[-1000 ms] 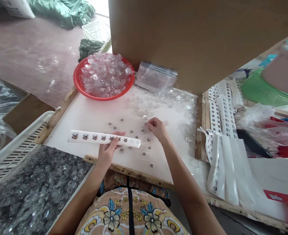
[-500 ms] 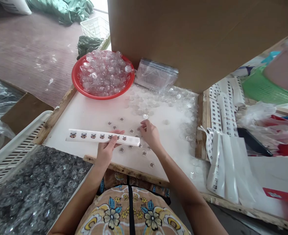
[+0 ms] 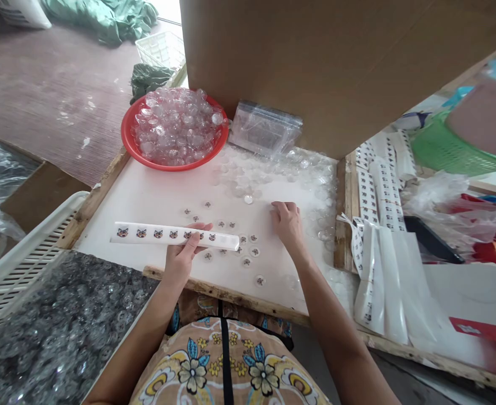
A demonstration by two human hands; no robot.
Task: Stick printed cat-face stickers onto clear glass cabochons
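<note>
My left hand (image 3: 181, 256) is closed around a white strip of stickers (image 3: 138, 234) printed with a row of small cat-like faces, thumb on top. To the right, my right hand (image 3: 288, 225) rests low over the white tabletop (image 3: 155, 191), its fingers curled together; whatever is under the fingertips is hidden. Between the hands and around the strip lie several clear round discs with face stickers (image 3: 253, 252). One plain clear disc (image 3: 248, 199) lies a little beyond them, apart from both hands.
A red basin (image 3: 130, 147) heaped with clear discs stands at the back left, beside a clear plastic bag (image 3: 267, 128). A large cardboard box (image 3: 315, 67) walls the back. More sticker strips (image 3: 387, 194) lie right. A white crate (image 3: 24, 270) holds clear pieces at left.
My right hand has moved right, away from the stickered discs, to where a loose clear disc lay. My left hand and the strip stay nearly in place.
</note>
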